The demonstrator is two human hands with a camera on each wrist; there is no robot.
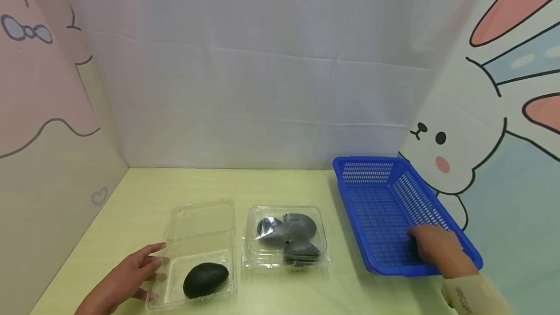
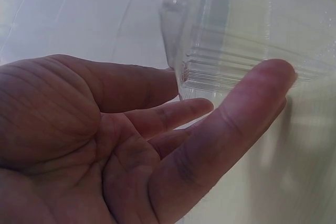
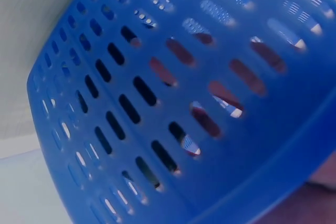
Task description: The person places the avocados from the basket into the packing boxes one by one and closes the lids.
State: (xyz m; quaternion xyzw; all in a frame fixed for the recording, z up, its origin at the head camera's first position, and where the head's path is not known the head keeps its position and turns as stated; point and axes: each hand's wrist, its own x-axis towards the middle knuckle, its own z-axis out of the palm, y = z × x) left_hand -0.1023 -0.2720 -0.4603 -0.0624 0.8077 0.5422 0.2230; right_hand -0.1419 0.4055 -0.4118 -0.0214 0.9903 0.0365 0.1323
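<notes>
An unlidded clear plastic clamshell box (image 1: 175, 271) lies on the table with one dark avocado (image 1: 205, 280) in its near half. At this box's left side is my left hand (image 1: 131, 273), its fingers fairly straight along the clear wall (image 2: 220, 72). My right hand (image 1: 437, 249) reaches down into a blue plastic basket (image 1: 354, 222). Its fingers curl round a dark avocado (image 1: 413, 247), mostly hidden under the hand. In the right wrist view, the slotted basket wall (image 3: 210, 150) covers most of the fingers and the dark thing.
Between the box and the basket stands a closed clear clamshell (image 1: 249, 247) with 3 dark avocados (image 1: 299, 227) inside. A white cloth (image 1: 262, 86) hangs behind the pale yellow table (image 1: 280, 183). Printed cloths (image 1: 503, 183) hang at the sides.
</notes>
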